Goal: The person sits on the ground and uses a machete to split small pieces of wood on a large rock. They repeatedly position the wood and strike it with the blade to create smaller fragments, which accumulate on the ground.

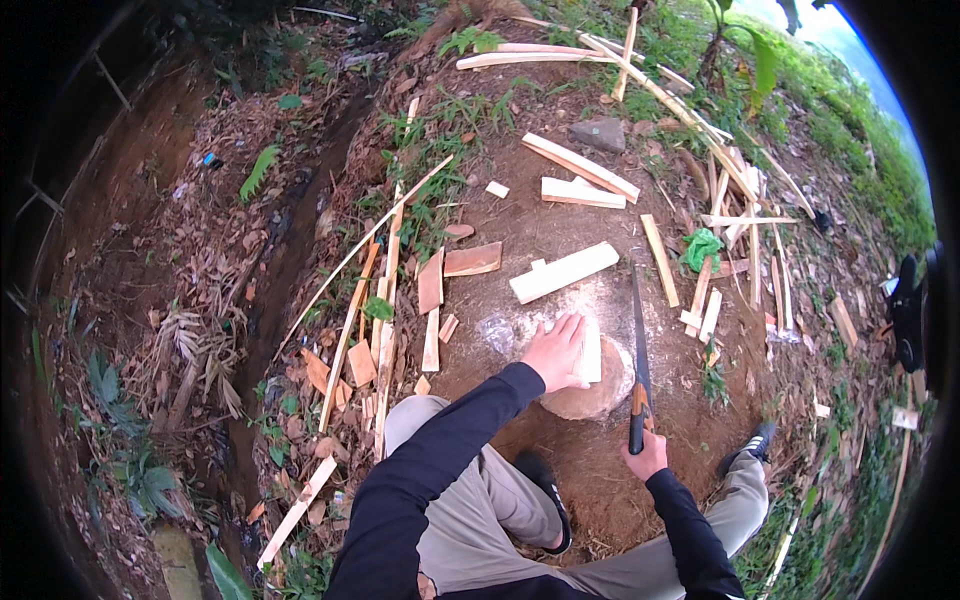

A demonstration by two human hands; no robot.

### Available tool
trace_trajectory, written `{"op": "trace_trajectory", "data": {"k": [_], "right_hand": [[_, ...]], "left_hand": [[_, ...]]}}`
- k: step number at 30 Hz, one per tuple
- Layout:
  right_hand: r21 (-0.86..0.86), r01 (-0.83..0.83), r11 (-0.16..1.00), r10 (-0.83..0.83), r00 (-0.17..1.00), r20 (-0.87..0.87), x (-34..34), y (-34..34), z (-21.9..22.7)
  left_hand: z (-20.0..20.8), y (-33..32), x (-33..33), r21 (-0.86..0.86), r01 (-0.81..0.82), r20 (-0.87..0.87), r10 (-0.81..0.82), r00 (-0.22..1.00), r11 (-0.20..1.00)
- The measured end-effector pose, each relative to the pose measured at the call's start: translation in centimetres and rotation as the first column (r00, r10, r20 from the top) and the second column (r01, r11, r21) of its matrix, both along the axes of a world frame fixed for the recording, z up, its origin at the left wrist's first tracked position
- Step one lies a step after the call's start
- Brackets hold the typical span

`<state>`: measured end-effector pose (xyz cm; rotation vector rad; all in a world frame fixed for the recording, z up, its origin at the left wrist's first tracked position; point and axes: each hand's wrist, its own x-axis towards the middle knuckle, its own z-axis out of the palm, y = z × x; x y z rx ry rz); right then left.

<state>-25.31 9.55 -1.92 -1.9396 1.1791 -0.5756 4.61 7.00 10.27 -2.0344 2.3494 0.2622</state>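
Note:
My left hand grips a short pale piece of wood on top of a round chopping stump. Its fingers lie along the wood's left side, with the thumb near the close end. To the right, my right hand is closed round the handle of a machete. The long dark blade points away from me, just right of the stump and apart from the held wood. The handle is brown and black. Beyond the stump lies a wide pale board, with light sawdust or chips around it.
Short wood offcuts lie left of the stump beside long strips. More boards and a grey stone are farther off. A green plastic bag sits among wood at right. A ditch runs along the left.

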Motion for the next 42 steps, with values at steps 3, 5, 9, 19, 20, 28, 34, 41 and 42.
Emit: {"op": "trace_trajectory", "data": {"k": [3, 5, 9, 19, 20, 28, 34, 41, 42], "right_hand": [[0.007, 0.001, 1.0, -0.001, 1.0, 0.009, 0.1, 0.0, -0.1], [-0.005, -0.006, 1.0, 0.006, 1.0, -0.003, 0.0, 0.0, -0.3], [-0.006, -0.005, 1.0, 0.005, 1.0, -0.03, 0.0, 0.0, -0.4], [-0.006, 0.034, 0.999, -0.033, 0.998, 0.045, -0.4, -0.4, 1.0], [0.001, 0.039, 0.999, -0.039, 0.998, 0.04, -0.3, -0.4, 1.3], [-0.008, 0.003, 1.0, -0.003, 1.0, -0.018, -0.1, -0.3, 1.0], [-0.044, 0.065, 0.997, -0.065, 0.998, -0.003, -0.9, -0.2, 0.0], [-0.002, 0.096, 0.995, -0.096, 0.994, -0.051, -1.4, -0.3, 1.0], [-0.008, 0.102, 0.995, -0.102, 0.994, -0.037, -1.5, -0.4, 1.0]], "left_hand": [[-0.7, 0.0, 0.2, -0.053, -0.013, -0.062, 0.01, 0.998, 0.999], [-0.8, 0.0, 0.2, -0.055, -0.012, -0.067, 0.009, 0.998, 0.998], [-0.9, 0.0, 0.3, -0.041, -0.013, -0.082, 0.01, 0.997, 0.999], [12.2, -1.2, 2.1, -0.451, -0.289, -0.587, -0.037, 0.809, 0.845], [16.6, 0.2, 2.2, -0.689, -0.343, -0.542, -0.139, 0.829, 0.638], [38.3, 19.0, 2.9, -0.966, 0.247, 0.227, -0.207, 0.952, 0.074], [39.7, 22.3, 1.2, -0.934, 0.339, 0.311, -0.21, 0.927, 0.11], [40.0, 23.7, 0.1, -0.922, 0.36, 0.327, -0.208, 0.922, 0.143], [40.2, 23.7, -0.1, -0.922, 0.361, 0.329, -0.207, 0.921, 0.141]]}}
